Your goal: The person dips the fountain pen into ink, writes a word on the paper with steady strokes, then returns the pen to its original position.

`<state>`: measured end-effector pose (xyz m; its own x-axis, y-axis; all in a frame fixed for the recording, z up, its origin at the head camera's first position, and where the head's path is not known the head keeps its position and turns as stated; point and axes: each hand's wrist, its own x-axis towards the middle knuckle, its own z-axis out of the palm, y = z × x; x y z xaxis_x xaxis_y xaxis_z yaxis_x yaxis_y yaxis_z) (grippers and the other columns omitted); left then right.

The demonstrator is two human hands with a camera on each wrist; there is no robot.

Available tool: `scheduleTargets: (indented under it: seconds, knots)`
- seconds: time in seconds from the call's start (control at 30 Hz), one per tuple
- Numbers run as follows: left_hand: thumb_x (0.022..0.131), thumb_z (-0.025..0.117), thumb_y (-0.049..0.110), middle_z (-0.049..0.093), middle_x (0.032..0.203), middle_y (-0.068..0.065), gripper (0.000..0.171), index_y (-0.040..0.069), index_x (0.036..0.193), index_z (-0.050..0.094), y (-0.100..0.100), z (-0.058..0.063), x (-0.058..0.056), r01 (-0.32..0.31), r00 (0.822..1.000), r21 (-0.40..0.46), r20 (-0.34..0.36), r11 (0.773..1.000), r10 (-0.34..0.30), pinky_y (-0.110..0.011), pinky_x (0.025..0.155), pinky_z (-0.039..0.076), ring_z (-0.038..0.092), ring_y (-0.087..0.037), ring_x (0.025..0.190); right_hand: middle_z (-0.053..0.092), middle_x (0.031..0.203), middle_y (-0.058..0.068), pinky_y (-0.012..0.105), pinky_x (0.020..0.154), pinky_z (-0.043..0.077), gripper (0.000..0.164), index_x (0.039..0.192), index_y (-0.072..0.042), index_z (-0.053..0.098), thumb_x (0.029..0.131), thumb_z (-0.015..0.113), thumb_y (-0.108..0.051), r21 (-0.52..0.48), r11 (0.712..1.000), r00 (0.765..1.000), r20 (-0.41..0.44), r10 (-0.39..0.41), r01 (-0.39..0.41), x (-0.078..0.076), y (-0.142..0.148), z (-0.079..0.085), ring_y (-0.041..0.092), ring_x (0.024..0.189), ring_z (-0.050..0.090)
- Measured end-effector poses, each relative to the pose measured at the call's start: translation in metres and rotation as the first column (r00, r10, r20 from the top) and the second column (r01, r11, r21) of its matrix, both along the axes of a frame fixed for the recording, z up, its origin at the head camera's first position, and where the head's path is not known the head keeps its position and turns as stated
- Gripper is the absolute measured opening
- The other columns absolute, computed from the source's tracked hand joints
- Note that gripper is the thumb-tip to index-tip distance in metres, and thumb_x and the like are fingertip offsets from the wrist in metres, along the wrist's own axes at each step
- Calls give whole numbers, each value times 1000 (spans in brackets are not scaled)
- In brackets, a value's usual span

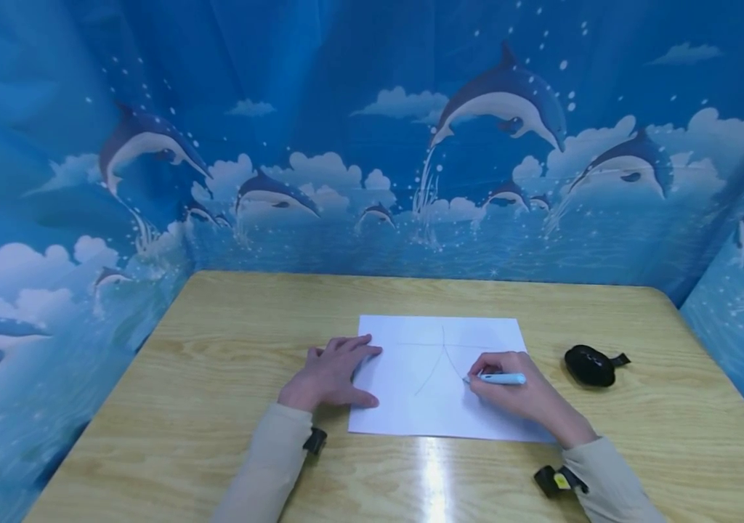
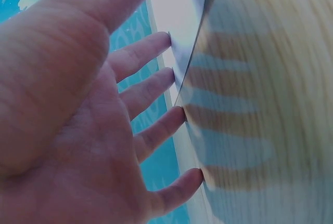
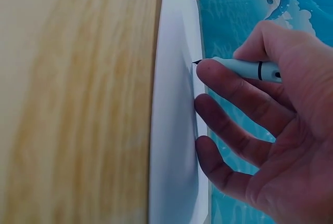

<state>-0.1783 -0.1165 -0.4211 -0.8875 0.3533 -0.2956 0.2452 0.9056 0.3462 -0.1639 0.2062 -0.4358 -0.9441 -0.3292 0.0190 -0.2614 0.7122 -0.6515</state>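
Observation:
A white sheet of paper (image 1: 398,407) lies on the wooden table, with a thin horizontal line and two curved lines crossing near its upper middle. My right hand (image 1: 509,381) pinches a light blue pen (image 1: 504,378) between thumb and fingers. In the right wrist view the dark tip of the pen (image 3: 234,67) touches the paper (image 3: 174,104). Spread fingers of my left hand (image 1: 333,374) rest at the paper's left edge. The left wrist view shows that hand (image 2: 99,125) with fingertips on the paper and on the table beside it.
To the right of the paper, a glossy black case (image 1: 590,365) with a short strap lies on the wooden table (image 1: 228,349). A blue curtain (image 1: 346,87) printed with dolphins hangs behind the table and at both sides. Dark wrist cameras sit by both sleeves.

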Motion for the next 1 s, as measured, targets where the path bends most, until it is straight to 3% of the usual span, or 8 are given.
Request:
scheduleTargets:
  seconds: [0.23,1.0]
  knots:
    - [82,82,53,31,169,2,83,31,153,47,0,1,0,-1,1000,0,1,1000,1,-71,116,25,28,-35,154,74,86,-7,21,68,49,5,90,-19,77,89,72,-20,4,1000,999,33,-2,1,3,2,1,7,77,61]
    - [81,82,53,31,169,2,83,32,153,47,-1,-1,0,1,1000,7,-1,1000,-1,-71,116,24,28,-35,154,72,79,-11,20,65,49,4,84,-16,73,87,73,-19,12,1000,999,32,19,-19,10,10,-1,3,70,59]
